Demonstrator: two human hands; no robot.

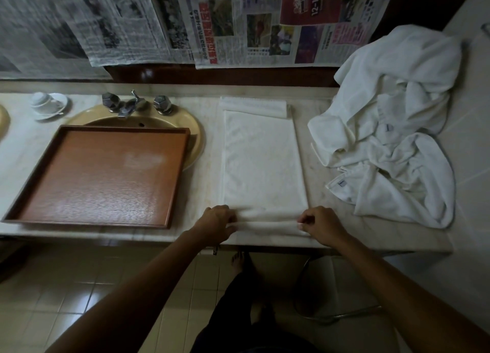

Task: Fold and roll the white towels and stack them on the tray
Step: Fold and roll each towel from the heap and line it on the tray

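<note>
A white towel, folded into a long narrow strip, lies flat on the marble counter and runs away from me. Its near end is curled into a small roll. My left hand grips the left end of that roll. My right hand pinches its right end. A brown wooden tray sits to the left, partly over the sink, with nothing on it. A heap of crumpled white towels lies on the counter to the right.
A beige sink with a chrome tap lies behind the tray. A white cup and saucer stand at the far left. Newspaper sheets hang on the wall. Tiled floor and a metal stool frame are below the counter edge.
</note>
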